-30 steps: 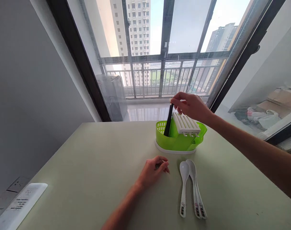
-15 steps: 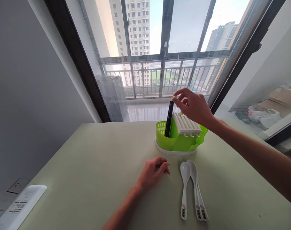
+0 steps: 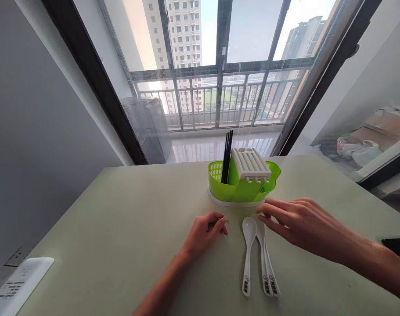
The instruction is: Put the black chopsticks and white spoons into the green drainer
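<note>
A green plastic cutlery caddy (image 3: 252, 188) with a white slotted rack (image 3: 252, 163) on top stands on the table. Several black chopsticks (image 3: 226, 160) lean upright in its left, perforated compartment. In front of it lie white spoons: one on the left (image 3: 249, 245), and two (image 3: 268, 263) overlapping to its right, bowls away from me. My right hand (image 3: 292, 219) hovers at the bowls of the right-hand pair, thumb and fingers apart, hiding part of them. To the left of the spoons my left hand (image 3: 204, 232) rests on the table, fingers loosely curled and apart, with nothing visible in it.
The pale table (image 3: 137, 210) ends at a glass window wall with dark frames. A white power strip (image 3: 27, 281) lies at the lower left by the wall. Bags and cardboard (image 3: 367, 145) sit beyond the glass at the right.
My right hand has let go of the chopsticks, which now stand in the caddy, and has come down toward me to the spoon bowls. My left hand stays in place on the table.
</note>
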`<move>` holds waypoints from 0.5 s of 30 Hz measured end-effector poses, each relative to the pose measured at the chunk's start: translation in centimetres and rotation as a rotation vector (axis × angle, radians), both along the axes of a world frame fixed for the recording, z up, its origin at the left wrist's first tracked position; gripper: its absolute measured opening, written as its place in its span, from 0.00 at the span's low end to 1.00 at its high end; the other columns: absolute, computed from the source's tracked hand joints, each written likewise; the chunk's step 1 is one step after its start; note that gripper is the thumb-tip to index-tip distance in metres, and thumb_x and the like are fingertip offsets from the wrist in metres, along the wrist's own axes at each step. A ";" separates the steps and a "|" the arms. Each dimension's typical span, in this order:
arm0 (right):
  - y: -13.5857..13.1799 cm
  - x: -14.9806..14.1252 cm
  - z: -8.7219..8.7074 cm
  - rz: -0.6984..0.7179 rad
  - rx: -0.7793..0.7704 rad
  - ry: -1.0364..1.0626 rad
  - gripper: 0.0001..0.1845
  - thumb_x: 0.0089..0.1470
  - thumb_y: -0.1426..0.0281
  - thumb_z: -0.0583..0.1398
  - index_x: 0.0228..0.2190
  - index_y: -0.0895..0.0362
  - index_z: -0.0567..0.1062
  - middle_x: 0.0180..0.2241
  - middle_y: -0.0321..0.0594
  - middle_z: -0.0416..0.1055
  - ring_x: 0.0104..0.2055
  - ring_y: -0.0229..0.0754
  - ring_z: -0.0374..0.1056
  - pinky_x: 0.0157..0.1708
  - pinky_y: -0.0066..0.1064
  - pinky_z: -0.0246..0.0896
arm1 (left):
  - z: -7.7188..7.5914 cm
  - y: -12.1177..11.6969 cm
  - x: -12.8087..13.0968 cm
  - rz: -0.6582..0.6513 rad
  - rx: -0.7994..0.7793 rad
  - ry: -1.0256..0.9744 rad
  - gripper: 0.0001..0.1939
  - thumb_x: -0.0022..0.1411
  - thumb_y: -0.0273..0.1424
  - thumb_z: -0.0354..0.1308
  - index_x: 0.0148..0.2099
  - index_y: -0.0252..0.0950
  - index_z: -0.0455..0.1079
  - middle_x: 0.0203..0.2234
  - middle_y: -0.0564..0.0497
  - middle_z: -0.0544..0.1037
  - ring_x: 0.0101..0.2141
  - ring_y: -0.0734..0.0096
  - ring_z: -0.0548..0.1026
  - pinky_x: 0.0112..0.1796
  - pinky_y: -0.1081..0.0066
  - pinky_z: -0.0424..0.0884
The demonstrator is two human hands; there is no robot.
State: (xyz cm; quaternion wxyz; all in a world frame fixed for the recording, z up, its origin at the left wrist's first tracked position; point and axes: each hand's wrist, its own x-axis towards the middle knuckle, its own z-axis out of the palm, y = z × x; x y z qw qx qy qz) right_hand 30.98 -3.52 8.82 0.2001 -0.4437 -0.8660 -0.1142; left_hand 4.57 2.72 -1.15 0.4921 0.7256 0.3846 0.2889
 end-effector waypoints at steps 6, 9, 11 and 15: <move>-0.5 1.1 -4.3 -0.153 -0.212 -0.076 0.14 0.71 0.63 0.51 0.46 0.51 0.76 0.42 0.41 0.81 0.30 0.41 0.78 0.25 0.28 0.59 | -0.1 0.2 -0.1 0.006 0.014 0.012 0.16 0.72 0.42 0.52 0.40 0.37 0.74 0.28 0.52 0.83 0.28 0.72 0.75 0.33 0.73 0.69; -0.6 -0.4 -4.9 -0.284 -0.324 -0.117 0.15 0.71 0.63 0.50 0.45 0.52 0.75 0.35 0.41 0.82 0.31 0.45 0.79 0.25 0.29 0.56 | 0.0 0.2 0.0 0.005 0.015 0.020 0.16 0.72 0.42 0.52 0.40 0.37 0.74 0.28 0.52 0.83 0.29 0.72 0.76 0.34 0.73 0.69; -0.3 -1.6 -4.9 -0.380 -0.398 -0.160 0.16 0.71 0.62 0.50 0.42 0.53 0.76 0.29 0.41 0.81 0.30 0.48 0.79 0.25 0.30 0.52 | 0.1 0.1 -0.1 0.004 0.011 0.022 0.17 0.73 0.43 0.52 0.40 0.37 0.74 0.29 0.52 0.83 0.30 0.71 0.76 0.35 0.73 0.70; 0.9 -3.2 -4.6 -0.438 -0.465 -0.214 0.15 0.70 0.64 0.51 0.40 0.54 0.76 0.26 0.43 0.79 0.29 0.51 0.79 0.24 0.31 0.47 | 0.2 0.1 -0.1 -0.004 0.007 0.027 0.18 0.73 0.44 0.51 0.41 0.37 0.75 0.29 0.51 0.83 0.31 0.70 0.77 0.36 0.72 0.70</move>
